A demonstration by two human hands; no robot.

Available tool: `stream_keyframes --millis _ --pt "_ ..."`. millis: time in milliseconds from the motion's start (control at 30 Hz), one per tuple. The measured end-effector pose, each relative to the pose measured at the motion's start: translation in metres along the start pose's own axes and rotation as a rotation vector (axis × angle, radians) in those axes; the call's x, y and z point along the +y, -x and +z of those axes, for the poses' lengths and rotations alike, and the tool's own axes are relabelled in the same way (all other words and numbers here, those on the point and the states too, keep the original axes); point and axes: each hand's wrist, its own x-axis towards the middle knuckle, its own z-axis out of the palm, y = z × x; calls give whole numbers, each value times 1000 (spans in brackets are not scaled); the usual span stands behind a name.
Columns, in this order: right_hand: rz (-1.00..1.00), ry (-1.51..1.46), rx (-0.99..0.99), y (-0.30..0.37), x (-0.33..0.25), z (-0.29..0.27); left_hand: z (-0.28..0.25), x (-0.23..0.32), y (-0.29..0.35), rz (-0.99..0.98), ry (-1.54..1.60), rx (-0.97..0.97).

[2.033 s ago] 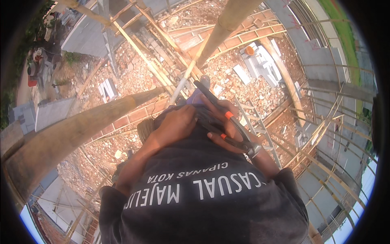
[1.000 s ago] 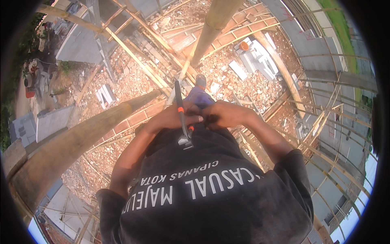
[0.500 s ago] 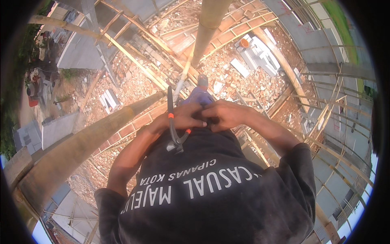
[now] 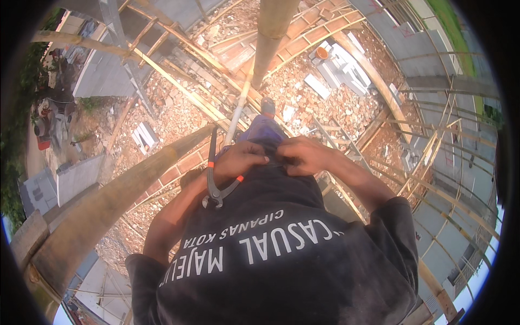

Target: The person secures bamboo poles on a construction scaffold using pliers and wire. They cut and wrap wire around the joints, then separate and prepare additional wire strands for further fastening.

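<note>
Both hands meet at the waist, over the lower front of a black T-shirt point(image 4: 254, 197). My left hand point(image 4: 242, 156) is closed, its thumb toward the right. A pair of pincers point(image 4: 215, 192) with black and orange handles hangs at this hand, jaws toward my body; its two handles straddle the hand and wrist. The left fingertips also touch dark cloth at the hem. My right hand point(image 4: 304, 155) is closed on the shirt's hem, a short gap from the left. Beyond the hands show purple-blue trousers point(image 4: 262, 129) and one foot point(image 4: 267, 106). The fingertips are partly hidden.
A thick bamboo pole point(image 4: 269, 38) rises ahead, and another bamboo pole point(image 4: 119, 189) slants at the left. Far below lie brick rubble point(image 4: 292, 70), wooden formwork point(image 4: 319, 32), white blocks point(image 4: 346, 67) and an orange bucket point(image 4: 322, 53). Bamboo scaffolding point(image 4: 433, 146) stands along the right wall.
The pincers have swung left and now lie more open to view beside my left wrist. My hands have drawn slightly apart at the hem.
</note>
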Motion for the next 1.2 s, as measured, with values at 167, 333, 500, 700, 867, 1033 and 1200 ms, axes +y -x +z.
stream_keyframes --millis 167,333,500,700,867,1033,1200 --pt "34 22 52 20 -1 3 7 -1 4 48 -48 125" --pt "57 49 118 40 7 18 6 2 6 7 -39 163" --pt "61 -23 177 38 9 20 -3 8 3 99 -102 256" --pt "-3 31 263 23 11 5 -29 -9 -15 -75 -478 386" --pt "-16 -159 443 -23 -25 -2 -11 11 -21 -17 -514 411" --pt "94 150 159 -68 -103 7 18 29 -20 344 -199 408" --pt "152 149 101 -68 -102 16 26 61 -14 11 -326 446"
